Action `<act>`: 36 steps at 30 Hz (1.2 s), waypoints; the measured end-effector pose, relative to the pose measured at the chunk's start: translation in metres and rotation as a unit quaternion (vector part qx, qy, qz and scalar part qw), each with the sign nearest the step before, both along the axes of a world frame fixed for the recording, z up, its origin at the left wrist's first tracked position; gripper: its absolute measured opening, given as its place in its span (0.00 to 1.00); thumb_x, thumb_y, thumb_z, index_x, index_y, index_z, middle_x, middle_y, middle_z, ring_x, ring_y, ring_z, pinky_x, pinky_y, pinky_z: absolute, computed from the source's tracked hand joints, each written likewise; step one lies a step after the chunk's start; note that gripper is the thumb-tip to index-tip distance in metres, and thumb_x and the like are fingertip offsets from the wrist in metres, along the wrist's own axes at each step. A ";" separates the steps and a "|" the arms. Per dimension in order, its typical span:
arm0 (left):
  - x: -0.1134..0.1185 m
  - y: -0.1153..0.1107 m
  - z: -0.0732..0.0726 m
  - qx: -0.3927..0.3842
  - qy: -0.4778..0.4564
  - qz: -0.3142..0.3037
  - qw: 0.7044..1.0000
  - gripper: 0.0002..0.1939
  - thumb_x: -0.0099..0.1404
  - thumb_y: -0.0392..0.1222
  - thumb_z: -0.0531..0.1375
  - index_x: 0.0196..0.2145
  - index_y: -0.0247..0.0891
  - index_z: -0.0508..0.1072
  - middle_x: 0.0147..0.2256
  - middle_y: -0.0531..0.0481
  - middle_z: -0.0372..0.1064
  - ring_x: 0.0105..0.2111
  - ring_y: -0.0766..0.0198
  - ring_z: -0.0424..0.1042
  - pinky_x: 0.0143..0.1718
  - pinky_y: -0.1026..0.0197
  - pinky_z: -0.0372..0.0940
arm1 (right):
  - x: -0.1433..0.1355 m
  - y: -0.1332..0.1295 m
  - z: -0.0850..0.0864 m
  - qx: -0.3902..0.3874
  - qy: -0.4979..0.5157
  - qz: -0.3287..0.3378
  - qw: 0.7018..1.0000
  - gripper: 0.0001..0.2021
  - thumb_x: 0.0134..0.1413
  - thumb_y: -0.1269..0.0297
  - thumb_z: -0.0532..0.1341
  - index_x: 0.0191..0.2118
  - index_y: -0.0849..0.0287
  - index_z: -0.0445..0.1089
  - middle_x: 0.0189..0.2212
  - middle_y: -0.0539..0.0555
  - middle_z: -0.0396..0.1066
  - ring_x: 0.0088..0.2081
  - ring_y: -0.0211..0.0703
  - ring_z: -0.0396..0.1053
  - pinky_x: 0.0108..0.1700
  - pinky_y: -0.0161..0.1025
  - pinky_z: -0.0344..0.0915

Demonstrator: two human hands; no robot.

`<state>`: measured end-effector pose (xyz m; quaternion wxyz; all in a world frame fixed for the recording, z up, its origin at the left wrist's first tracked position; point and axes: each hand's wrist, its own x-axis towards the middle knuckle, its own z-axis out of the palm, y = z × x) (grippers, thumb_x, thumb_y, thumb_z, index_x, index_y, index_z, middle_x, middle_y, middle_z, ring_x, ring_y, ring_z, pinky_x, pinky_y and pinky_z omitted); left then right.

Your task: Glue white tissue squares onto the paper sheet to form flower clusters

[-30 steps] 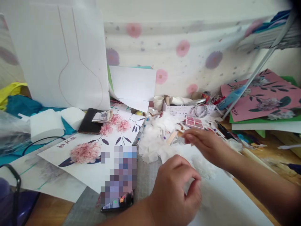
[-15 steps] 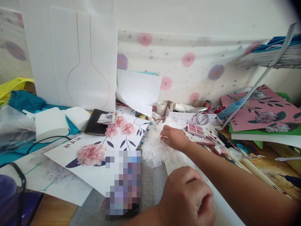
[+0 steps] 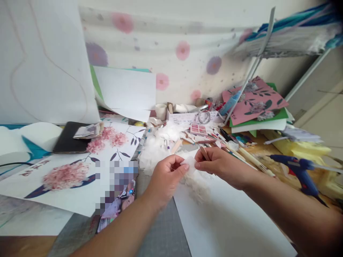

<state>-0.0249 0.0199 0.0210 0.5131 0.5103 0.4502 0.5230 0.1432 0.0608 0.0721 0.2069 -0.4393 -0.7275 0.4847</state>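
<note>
1. The left hand [image 3: 167, 176], just below the centre of the frame, pinches a thin white piece [image 3: 189, 163] between thumb and fingers
2. The right hand [image 3: 218, 163], right of centre, grips the same piece's other side, a brown stick [image 3: 205, 154] showing among its fingers
3. Beneath them, a pale ruffled cluster [image 3: 199, 189] lies on a white sheet [image 3: 233, 225], lower right
4. A white scrap pile [image 3: 152, 151] sits near centre, beyond the left hand
5. A blue glue gun [image 3: 297, 167] lies at far right

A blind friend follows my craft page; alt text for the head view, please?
A person's left hand and right hand pinch a thin white scrap above white paper bearing pale petals. White scraps lie piled beyond, a glue gun to the right.
</note>
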 end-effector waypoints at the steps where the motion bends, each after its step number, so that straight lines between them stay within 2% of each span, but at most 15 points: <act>1: 0.003 -0.002 -0.001 -0.010 0.017 -0.016 1.000 0.09 0.57 0.44 0.60 0.29 0.36 0.68 0.25 0.56 0.62 0.26 0.70 0.59 0.29 0.67 0.55 | 0.009 -0.006 -0.002 -0.008 0.006 0.002 1.000 0.08 0.50 0.61 0.58 0.27 0.60 0.63 0.20 0.45 0.54 0.22 0.32 0.50 0.24 0.33 0.49; 5: 0.009 -0.005 -0.003 -0.064 0.093 -0.051 0.992 0.08 0.57 0.43 0.60 0.27 0.35 0.68 0.24 0.57 0.61 0.25 0.69 0.59 0.27 0.66 0.54 | 0.049 -0.021 -0.004 0.024 0.054 0.032 0.998 0.16 0.60 0.54 0.51 0.36 0.59 0.71 0.30 0.51 0.63 0.30 0.36 0.59 0.33 0.35 0.57; 7: 0.012 -0.006 -0.004 -0.091 0.139 -0.063 0.984 0.07 0.56 0.43 0.60 0.27 0.36 0.68 0.24 0.56 0.62 0.25 0.69 0.59 0.26 0.66 0.53 | 0.065 -0.024 -0.005 0.092 0.054 -0.002 0.994 0.19 0.62 0.52 0.48 0.37 0.57 0.73 0.33 0.53 0.66 0.34 0.39 0.62 0.37 0.37 0.58; 10: 0.016 -0.005 -0.005 -0.118 0.212 -0.081 0.967 0.06 0.56 0.41 0.59 0.26 0.36 0.70 0.23 0.56 0.64 0.23 0.69 0.60 0.24 0.66 0.53 | 0.075 -0.025 -0.007 0.175 0.017 -0.075 0.982 0.20 0.63 0.52 0.48 0.34 0.56 0.73 0.26 0.51 0.65 0.30 0.38 0.62 0.33 0.36 0.59; 13: 0.021 -0.004 -0.007 -0.108 0.288 -0.085 0.948 0.05 0.56 0.41 0.58 0.25 0.37 0.71 0.22 0.55 0.65 0.23 0.67 0.61 0.24 0.65 0.53 | 0.066 -0.029 -0.013 0.193 0.037 -0.058 0.979 0.19 0.63 0.55 0.49 0.29 0.59 0.70 0.25 0.51 0.66 0.26 0.35 0.62 0.28 0.33 0.59; 16: 0.023 -0.003 -0.010 -0.088 0.339 -0.086 0.933 0.06 0.56 0.41 0.57 0.26 0.38 0.72 0.23 0.54 0.67 0.23 0.66 0.62 0.25 0.65 0.54 | 0.054 -0.034 -0.020 0.215 0.032 -0.006 0.976 0.19 0.63 0.59 0.50 0.26 0.60 0.68 0.29 0.52 0.69 0.28 0.33 0.65 0.30 0.31 0.61; 23: 0.023 -0.004 -0.017 -0.024 0.422 -0.096 0.901 0.08 0.57 0.42 0.56 0.25 0.40 0.73 0.23 0.53 0.69 0.24 0.64 0.65 0.24 0.64 0.53 | 0.045 -0.035 -0.030 0.262 -0.057 0.056 0.962 0.15 0.63 0.62 0.49 0.28 0.60 0.66 0.26 0.49 0.67 0.28 0.33 0.64 0.30 0.32 0.57; 31: 0.018 -0.004 -0.019 0.010 0.402 -0.084 0.912 0.07 0.58 0.39 0.55 0.27 0.41 0.73 0.25 0.53 0.71 0.24 0.63 0.66 0.25 0.64 0.54 | 0.036 -0.028 -0.029 0.250 -0.142 0.068 0.955 0.15 0.63 0.61 0.48 0.29 0.58 0.66 0.26 0.50 0.69 0.27 0.36 0.63 0.30 0.34 0.55; 36: 0.016 -0.003 -0.017 0.011 0.407 -0.091 0.909 0.07 0.59 0.38 0.54 0.28 0.41 0.73 0.26 0.54 0.71 0.24 0.64 0.66 0.25 0.64 0.54 | 0.028 -0.029 -0.027 0.292 -0.216 0.108 0.926 0.16 0.63 0.60 0.47 0.30 0.60 0.66 0.22 0.51 0.67 0.24 0.37 0.61 0.27 0.35 0.51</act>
